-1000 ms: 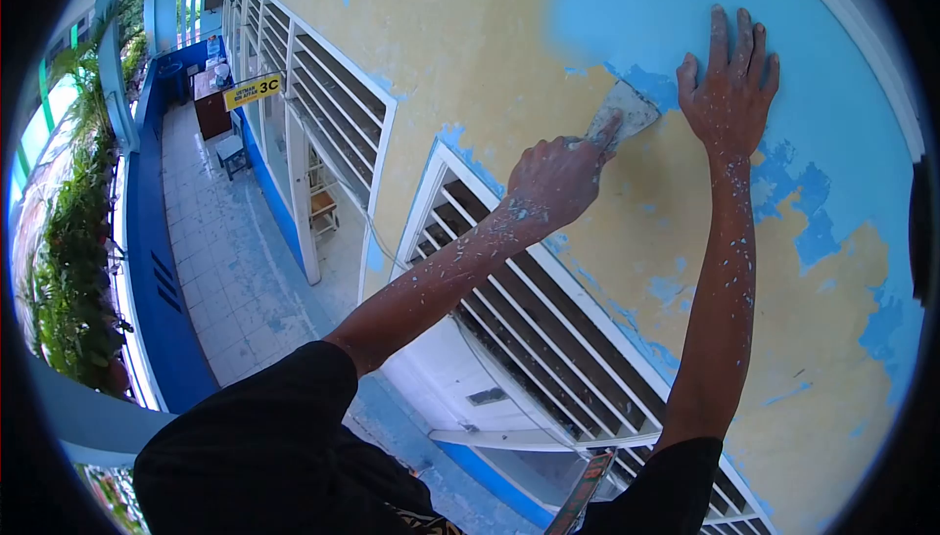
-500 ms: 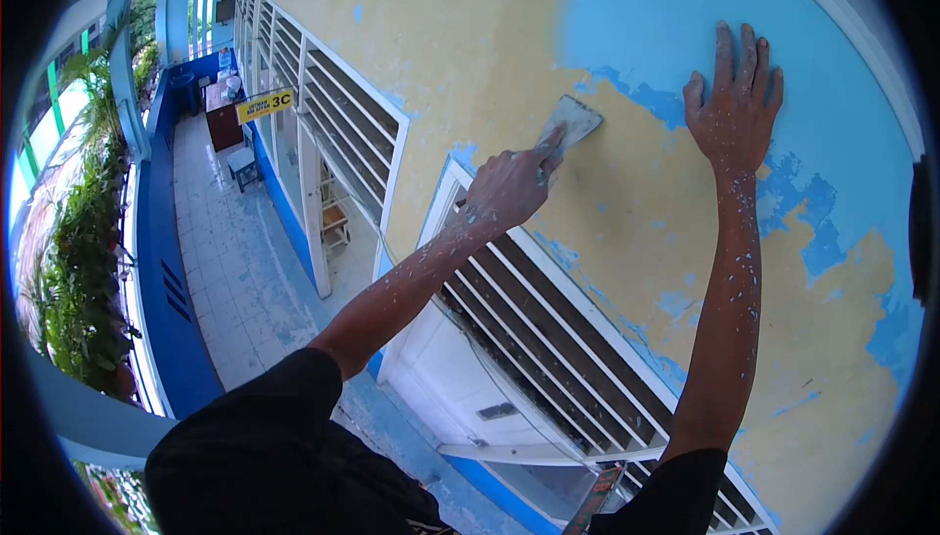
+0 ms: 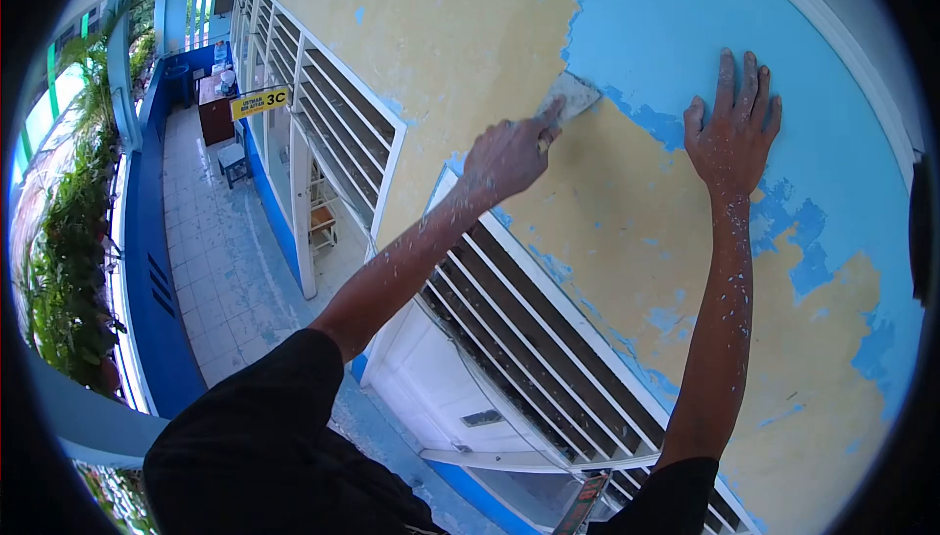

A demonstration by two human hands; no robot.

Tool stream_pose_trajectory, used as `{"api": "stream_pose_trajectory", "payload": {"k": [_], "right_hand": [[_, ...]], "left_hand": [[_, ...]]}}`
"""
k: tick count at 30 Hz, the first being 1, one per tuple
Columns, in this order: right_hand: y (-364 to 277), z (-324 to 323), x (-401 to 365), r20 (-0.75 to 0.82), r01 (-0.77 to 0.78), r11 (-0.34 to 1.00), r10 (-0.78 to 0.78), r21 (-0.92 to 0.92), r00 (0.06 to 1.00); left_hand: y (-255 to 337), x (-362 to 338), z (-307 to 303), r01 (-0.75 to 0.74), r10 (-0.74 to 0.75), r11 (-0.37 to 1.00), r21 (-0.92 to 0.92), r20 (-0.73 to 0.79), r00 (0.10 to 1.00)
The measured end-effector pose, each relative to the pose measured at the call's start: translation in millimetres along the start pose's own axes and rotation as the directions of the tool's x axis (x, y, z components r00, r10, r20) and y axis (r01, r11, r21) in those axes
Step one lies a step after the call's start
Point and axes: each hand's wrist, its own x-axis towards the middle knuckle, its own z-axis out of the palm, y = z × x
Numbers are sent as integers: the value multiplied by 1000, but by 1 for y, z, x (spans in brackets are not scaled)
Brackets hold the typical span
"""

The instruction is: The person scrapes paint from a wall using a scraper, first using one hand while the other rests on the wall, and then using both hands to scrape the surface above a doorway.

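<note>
My left hand [image 3: 504, 158] is wrapped round the handle of a paint scraper [image 3: 578, 94]. The scraper's flat blade lies against the wall, at the ragged edge where light blue paint [image 3: 656, 26] meets a yellowish stripped area [image 3: 627, 183]. Farther right, my right hand [image 3: 732, 139] rests flat on the blue paint with its fingers stretched upward, holding nothing. Darker blue patches [image 3: 793, 222] show along the border below it. Flecks of paint cling to both forearms.
Louvred windows [image 3: 548, 339] with white frames run below the work area. A yellow 3C sign [image 3: 260, 103] juts from the wall. Down on the tiled walkway [image 3: 211, 271] stand a stool [image 3: 232, 160] and a brown desk [image 3: 213, 114]. Plants [image 3: 69, 261] line the left side.
The scraper has moved up the wall to the blue paint's edge, still in my left hand. My right hand stays flat on the wall. The view has shifted slightly.
</note>
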Motion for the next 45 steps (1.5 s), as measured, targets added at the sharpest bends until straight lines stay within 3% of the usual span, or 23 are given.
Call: {"api": "stream_pose_trajectory", "payload": {"k": [2, 5, 12, 15, 21, 27, 28, 31, 35, 38, 42, 45], "right_hand": [[0, -1, -2, 4, -4, 1000, 4, 4, 1000], [-1, -3, -2, 39, -16, 1000, 15, 2, 999], [-1, 2, -3, -13, 5, 1000, -5, 30, 1000], [2, 3, -2, -26, 0, 1000, 1, 24, 1000], [0, 1, -4, -9, 8, 1000, -8, 6, 1000], [-1, -1, -2, -9, 1, 1000, -1, 16, 1000], [-1, -2, -2, -6, 0, 1000, 0, 15, 1000], [0, -2, 0, -1, 2, 1000, -2, 18, 1000], [-1, -3, -2, -10, -11, 999, 11, 38, 1000], [-1, -1, -1, 17, -9, 1000, 9, 15, 1000], [-1, -3, -3, 13, -6, 1000, 6, 28, 1000], [1, -2, 0, 14, -21, 1000, 21, 20, 1000]], "left_hand": [[-4, 1, 3, -1, 1, 1000, -4, -51, 999], [-15, -17, -1, 92, -95, 995, 30, 89, 992], [-22, 7, -15, 22, -22, 998, 66, 0, 1000], [-31, -7, -10, 62, -65, 998, 32, 98, 993], [-21, 32, -18, -9, 10, 1000, 28, -24, 1000], [-32, 13, -14, 22, -23, 999, 37, 38, 999], [-29, 22, -17, -27, 31, 998, 64, -48, 998], [-22, 31, -40, 3, -7, 997, 81, 45, 999], [-48, 21, -20, -27, 21, 991, 130, 44, 999], [-42, 45, -25, -105, 113, 981, 162, -43, 993], [-33, 47, -39, -54, 53, 990, 131, 13, 999], [-67, 37, -24, -126, 120, 976, 179, 48, 992]]}}
